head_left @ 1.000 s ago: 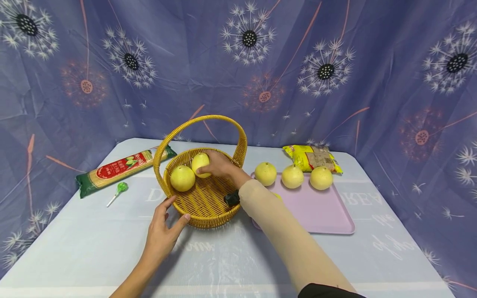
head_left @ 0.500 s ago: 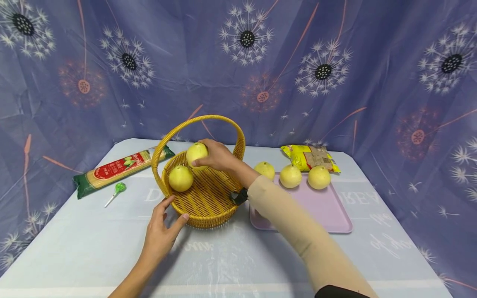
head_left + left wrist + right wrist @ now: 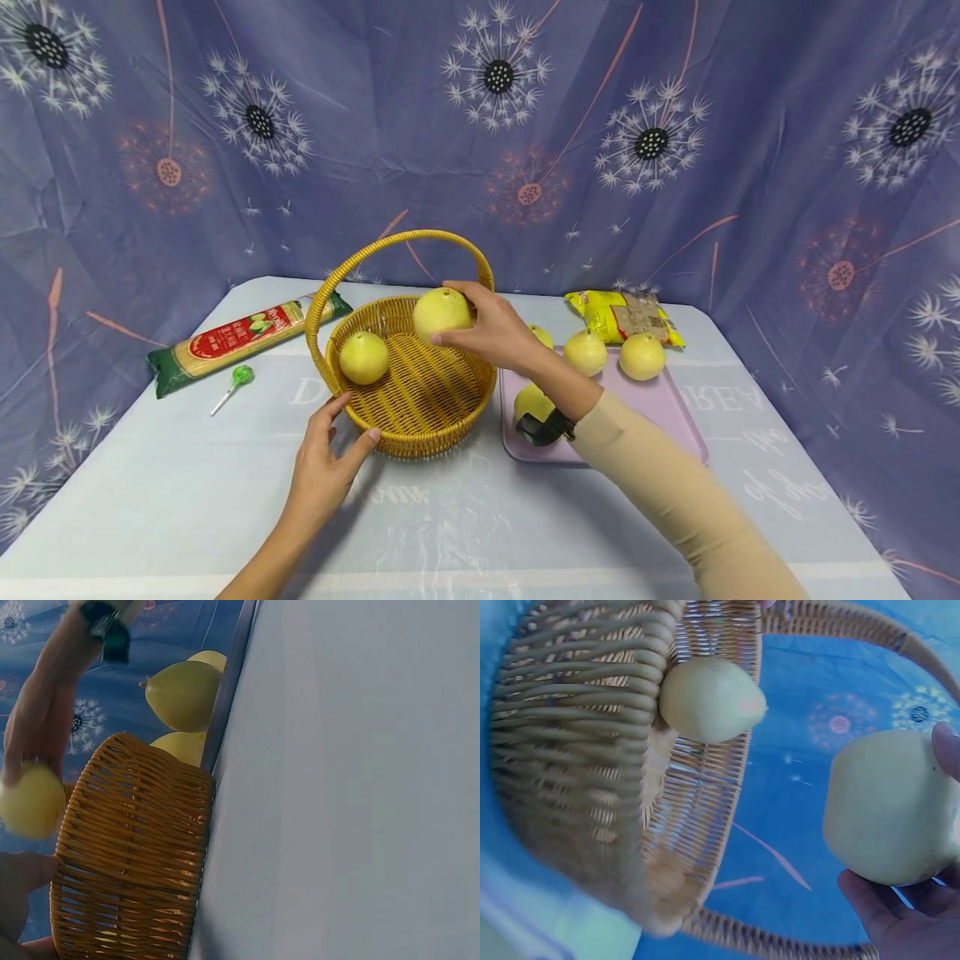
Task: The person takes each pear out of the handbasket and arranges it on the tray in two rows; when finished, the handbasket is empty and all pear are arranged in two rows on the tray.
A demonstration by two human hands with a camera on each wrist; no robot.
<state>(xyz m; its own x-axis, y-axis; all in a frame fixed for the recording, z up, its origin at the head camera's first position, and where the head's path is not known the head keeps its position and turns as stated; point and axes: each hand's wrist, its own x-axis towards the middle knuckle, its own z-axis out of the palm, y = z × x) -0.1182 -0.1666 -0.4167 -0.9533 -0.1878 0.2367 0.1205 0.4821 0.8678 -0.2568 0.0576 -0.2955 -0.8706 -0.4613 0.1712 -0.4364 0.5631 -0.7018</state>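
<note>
My right hand [image 3: 498,329] grips a round yellow fruit [image 3: 441,315], pale and pomelo-like, above the right side of the wicker basket [image 3: 420,446]. In the right wrist view, the thumb and fingers hold this fruit [image 3: 889,806] from opposite sides, apart from the basket. Another yellow fruit [image 3: 364,358] lies inside the basket at the left. My left hand [image 3: 326,467] touches the basket's near left rim with thumb and index fingertip spread apart. In the left wrist view, the thumb [image 3: 30,871] meets the rim; other fingers are mostly out of frame.
A pink tray [image 3: 675,425] at the right bears several yellow fruits, partly hidden by my right arm. Behind it lies a yellow bag [image 3: 626,317]. A spaghetti pack [image 3: 240,337] and green lollipop [image 3: 242,377] lie at the left. The basket handle [image 3: 420,236] arches high.
My right hand has lifted the yellow fruit off the basket's floor and carried it rightward, beside the handle's right side. The other fruit stays inside. My left hand has stayed at the rim.
</note>
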